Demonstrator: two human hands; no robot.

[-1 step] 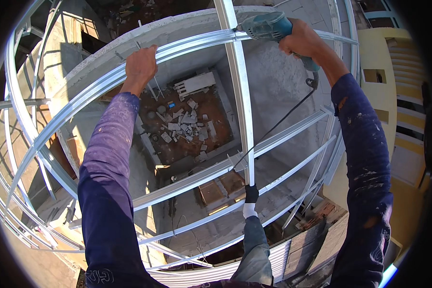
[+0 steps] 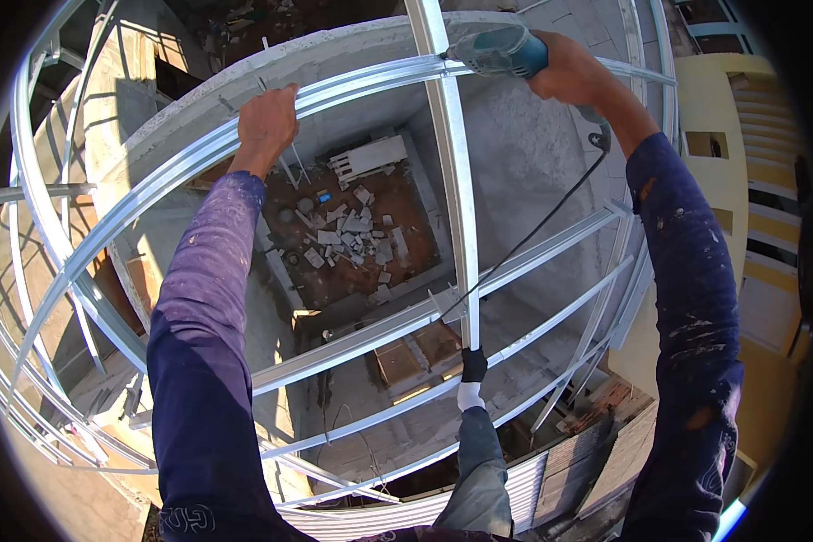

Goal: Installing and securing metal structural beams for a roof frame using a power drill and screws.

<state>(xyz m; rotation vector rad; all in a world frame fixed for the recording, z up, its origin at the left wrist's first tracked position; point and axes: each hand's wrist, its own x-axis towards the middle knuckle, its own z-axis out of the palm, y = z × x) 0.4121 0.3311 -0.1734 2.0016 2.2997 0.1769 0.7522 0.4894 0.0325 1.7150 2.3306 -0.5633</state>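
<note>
My left hand [image 2: 268, 126] is closed over a long galvanized metal channel [image 2: 357, 81] that crosses the frame from left to right. My right hand [image 2: 574, 74] grips a teal power drill [image 2: 497, 52] lying nearly level. The drill's tip meets the channel where it crosses a metal beam [image 2: 452, 172] running away from me. The grip and trigger are mostly hidden behind my hand. From the drill's base a black cord [image 2: 551, 217] hangs down and left across the lower framing.
My foot in a black shoe [image 2: 473, 364] rests at the beam's near end. More metal channels [image 2: 370, 343] cross below. Far down is a pit with a rubble pile [image 2: 357, 237], beside a concrete wall [image 2: 334, 45]. A yellow building [image 2: 709, 181] stands right.
My right hand and the drill's handle have tilted slightly, and the upper cord has swung a little right. The drill's tip stays at the same crossing. My left hand has barely moved.
</note>
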